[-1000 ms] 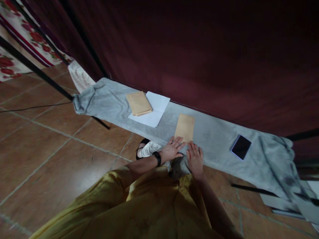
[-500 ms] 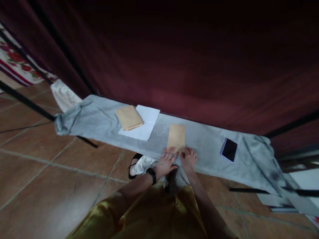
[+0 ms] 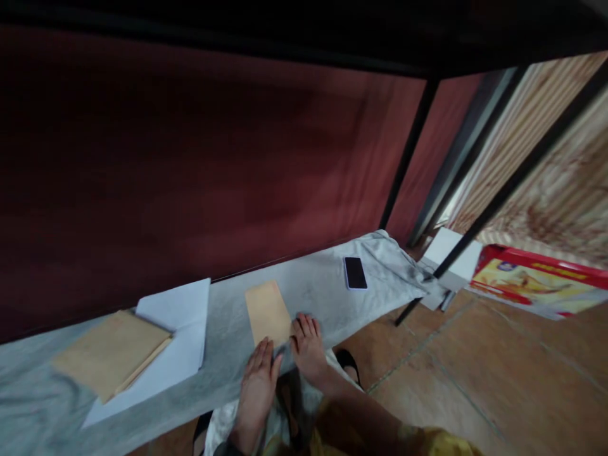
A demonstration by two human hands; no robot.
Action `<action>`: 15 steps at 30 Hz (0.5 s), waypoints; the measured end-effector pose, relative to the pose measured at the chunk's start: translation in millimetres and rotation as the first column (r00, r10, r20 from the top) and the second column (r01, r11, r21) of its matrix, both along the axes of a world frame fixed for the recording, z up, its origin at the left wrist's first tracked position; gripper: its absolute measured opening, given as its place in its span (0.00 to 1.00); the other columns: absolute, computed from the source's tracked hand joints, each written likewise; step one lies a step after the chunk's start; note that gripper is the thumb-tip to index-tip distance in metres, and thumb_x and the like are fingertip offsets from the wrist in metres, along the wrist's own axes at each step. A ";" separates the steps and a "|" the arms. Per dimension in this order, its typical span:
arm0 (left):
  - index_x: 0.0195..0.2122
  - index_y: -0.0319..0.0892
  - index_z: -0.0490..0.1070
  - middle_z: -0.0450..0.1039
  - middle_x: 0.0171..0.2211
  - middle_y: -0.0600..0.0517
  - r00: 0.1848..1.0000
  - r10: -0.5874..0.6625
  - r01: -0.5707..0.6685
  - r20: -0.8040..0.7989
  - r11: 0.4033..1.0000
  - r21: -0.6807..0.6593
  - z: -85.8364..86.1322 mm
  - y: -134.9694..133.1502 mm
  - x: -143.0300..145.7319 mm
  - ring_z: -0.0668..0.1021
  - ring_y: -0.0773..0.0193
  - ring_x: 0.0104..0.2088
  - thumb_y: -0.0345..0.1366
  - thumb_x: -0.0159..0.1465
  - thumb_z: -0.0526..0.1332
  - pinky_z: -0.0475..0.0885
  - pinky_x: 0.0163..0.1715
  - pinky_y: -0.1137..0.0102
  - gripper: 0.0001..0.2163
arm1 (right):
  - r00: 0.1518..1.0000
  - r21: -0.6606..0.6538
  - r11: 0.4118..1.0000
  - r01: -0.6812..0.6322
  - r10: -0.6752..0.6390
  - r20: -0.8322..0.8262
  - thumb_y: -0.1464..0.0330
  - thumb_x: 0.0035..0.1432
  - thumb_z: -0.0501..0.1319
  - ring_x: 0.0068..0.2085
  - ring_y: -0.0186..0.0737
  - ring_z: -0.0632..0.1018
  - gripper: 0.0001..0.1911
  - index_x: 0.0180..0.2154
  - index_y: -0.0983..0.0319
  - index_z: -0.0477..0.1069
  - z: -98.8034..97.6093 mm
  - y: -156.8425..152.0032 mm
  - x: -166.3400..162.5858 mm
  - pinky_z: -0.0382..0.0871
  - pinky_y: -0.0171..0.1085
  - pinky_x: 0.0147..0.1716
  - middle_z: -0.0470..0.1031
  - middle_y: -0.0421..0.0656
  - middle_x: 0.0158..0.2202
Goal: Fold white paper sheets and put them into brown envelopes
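A single brown paper envelope (image 3: pixel 266 309) lies flat on the grey cloth near the bench's front edge. My left hand (image 3: pixel 256 377) rests at its lower left corner, fingers stretched out and touching the paper. At its lower right side is my right hand (image 3: pixel 308 348), its fingers also laid out, with the tips beside and against the envelope's edge. Neither hand grips anything. To the left, a stack of brown envelopes (image 3: pixel 114 354) sits partly over an open white sheet or booklet (image 3: pixel 187 335).
A dark-screened phone (image 3: pixel 355 273) lies on the grey cloth (image 3: pixel 308 282) to the right. Black metal posts (image 3: pixel 411 152) rise at the bench's right end. A red and yellow box (image 3: pixel 536 282) and a white box (image 3: pixel 451 253) stand beyond. A dark red curtain (image 3: pixel 213 177) hangs behind.
My view has swung to the right, bringing the boxes and right-hand posts into sight. Both hands stay at the envelope's near end, and the envelope lies much as before.
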State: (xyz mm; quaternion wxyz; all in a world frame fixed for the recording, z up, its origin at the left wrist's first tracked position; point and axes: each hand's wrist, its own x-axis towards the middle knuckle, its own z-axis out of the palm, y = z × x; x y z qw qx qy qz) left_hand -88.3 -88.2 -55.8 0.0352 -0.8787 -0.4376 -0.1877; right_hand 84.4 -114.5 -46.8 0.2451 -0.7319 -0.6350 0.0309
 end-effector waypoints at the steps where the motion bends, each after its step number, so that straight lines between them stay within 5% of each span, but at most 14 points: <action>1: 0.58 0.36 0.71 0.74 0.58 0.40 1.000 0.013 -0.013 0.012 1.000 -0.009 4.2 3.3 -0.1 0.75 0.53 0.59 0.44 0.74 0.45 0.72 0.58 0.58 0.23 | 1.000 -0.016 1.000 0.016 -0.016 -0.007 0.62 0.70 0.53 0.67 0.52 0.65 0.24 0.63 0.61 0.66 0.9 2.4 0.7 0.56 0.54 0.66 0.64 0.51 0.67; 5: 0.56 0.38 0.74 0.76 0.55 0.42 0.996 0.090 -0.089 0.016 0.995 -0.039 15.6 14.4 1.6 0.77 0.52 0.56 0.41 0.73 0.46 0.74 0.52 0.58 0.22 | 1.000 -0.032 0.999 -0.009 0.008 -0.022 0.61 0.69 0.53 0.68 0.50 0.64 0.25 0.64 0.59 0.65 10.5 21.8 19.7 0.55 0.53 0.67 0.62 0.48 0.69; 8: 0.56 0.40 0.74 0.76 0.56 0.44 0.995 0.102 -0.102 0.001 0.994 -0.036 15.8 16.8 0.7 0.77 0.52 0.55 0.40 0.72 0.47 0.73 0.50 0.58 0.21 | 0.979 0.033 0.979 0.202 -0.202 -0.007 0.62 0.67 0.54 0.70 0.56 0.59 0.32 0.68 0.67 0.57 21.8 40.0 69.0 0.52 0.56 0.67 0.55 0.56 0.71; 12: 0.56 0.41 0.74 0.75 0.57 0.44 0.998 0.064 -0.064 -0.020 0.998 -0.001 11.1 14.9 -2.5 0.77 0.53 0.55 0.37 0.70 0.47 0.74 0.48 0.59 0.20 | 0.840 0.136 0.830 0.541 -0.541 -0.040 0.62 0.66 0.51 0.70 0.63 0.57 0.37 0.69 0.78 0.50 25.6 53.3 158.9 0.52 0.61 0.64 0.51 0.69 0.70; 15: 0.55 0.43 0.75 0.76 0.57 0.45 0.995 0.081 -0.079 -0.064 0.996 0.032 7.5 13.6 -2.4 0.77 0.52 0.53 0.33 0.69 0.48 0.74 0.46 0.59 0.20 | 0.779 0.159 0.764 0.625 -0.625 -0.057 0.58 0.64 0.53 0.66 0.68 0.63 0.41 0.67 0.81 0.52 15.6 56.0 202.4 0.56 0.63 0.61 0.59 0.75 0.65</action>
